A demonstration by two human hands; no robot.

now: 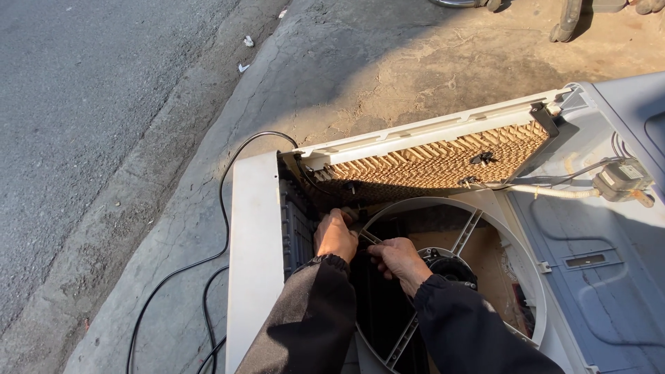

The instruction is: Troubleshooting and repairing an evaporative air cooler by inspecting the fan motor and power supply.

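Note:
An opened white air cooler lies on its back on the ground. Inside it a round white fan frame with spokes surrounds a dark motor hub. My left hand grips something small at the frame's upper left edge, fingers curled. My right hand is beside it, fingers closed on a thin grey spoke or tool; which one, I cannot tell. Both arms wear dark sleeves.
A brown honeycomb cooling pad lines the far wall. A small grey pump with wires and a white hose lies at right. A black power cable runs over cracked concrete at left, beside an asphalt road.

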